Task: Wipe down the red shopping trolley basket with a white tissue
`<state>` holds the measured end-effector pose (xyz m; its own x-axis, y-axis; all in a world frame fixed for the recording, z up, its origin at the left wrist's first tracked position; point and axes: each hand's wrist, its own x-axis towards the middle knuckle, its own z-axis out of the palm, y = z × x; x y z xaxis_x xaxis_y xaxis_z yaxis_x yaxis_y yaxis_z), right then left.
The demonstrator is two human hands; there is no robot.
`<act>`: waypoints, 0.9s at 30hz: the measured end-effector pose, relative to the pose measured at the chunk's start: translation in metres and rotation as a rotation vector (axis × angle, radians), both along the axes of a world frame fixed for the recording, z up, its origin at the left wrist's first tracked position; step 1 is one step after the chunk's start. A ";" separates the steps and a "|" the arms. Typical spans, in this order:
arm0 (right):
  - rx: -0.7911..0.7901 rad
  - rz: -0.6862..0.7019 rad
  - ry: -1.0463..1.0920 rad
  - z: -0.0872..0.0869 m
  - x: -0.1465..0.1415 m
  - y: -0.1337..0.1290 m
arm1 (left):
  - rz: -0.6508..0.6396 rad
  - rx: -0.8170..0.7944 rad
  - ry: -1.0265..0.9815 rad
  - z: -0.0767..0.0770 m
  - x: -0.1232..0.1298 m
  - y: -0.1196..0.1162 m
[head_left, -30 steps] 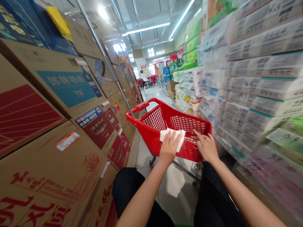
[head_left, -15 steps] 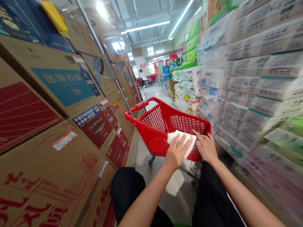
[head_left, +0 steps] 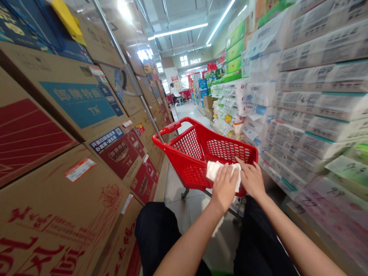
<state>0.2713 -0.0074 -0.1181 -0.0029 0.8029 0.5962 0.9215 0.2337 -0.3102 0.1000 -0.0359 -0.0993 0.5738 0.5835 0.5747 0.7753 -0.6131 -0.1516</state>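
So, where's the cloth (head_left: 214,170) from your fingers?

Directly under those of my left hand (head_left: 225,188), on the near side of the cart (head_left: 195,178). One end pokes out left of my fingers, a bit more shows on the right.

Long axis?

Roughly along the cart's near side, left to right, dipping toward the right end. It's rumpled, so approximate.

Which hand is nearer?

Left, it's in contact. My right hand (head_left: 253,180) is just beside the cloth's right edge, at the cart's right end. Can't tell if a finger touches cloth.

Finger state?

Left: nearly straight, close together, laid over the cloth. Thumb hidden, can't tell if I'm pinching it. Right: spread at the cart's corner, no cloth visible in it. Underside hidden, can't tell if it grips the cart.

Pose?

Backs of both hands up. Left forearm (head_left: 189,241) angles up and right, right forearm (head_left: 299,226) up and left. Boxes (head_left: 57,168) left of the cart, packs (head_left: 310,111) right.
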 end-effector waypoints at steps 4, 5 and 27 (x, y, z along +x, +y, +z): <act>-0.034 0.019 0.026 0.001 0.004 -0.001 | -0.116 0.001 0.072 0.009 -0.037 0.030; -0.043 0.028 0.042 0.001 0.003 -0.001 | -0.078 -0.023 0.054 0.012 -0.046 0.037; -0.148 -0.024 -0.078 0.018 0.004 -0.007 | 0.133 -0.058 -0.024 0.024 -0.087 0.053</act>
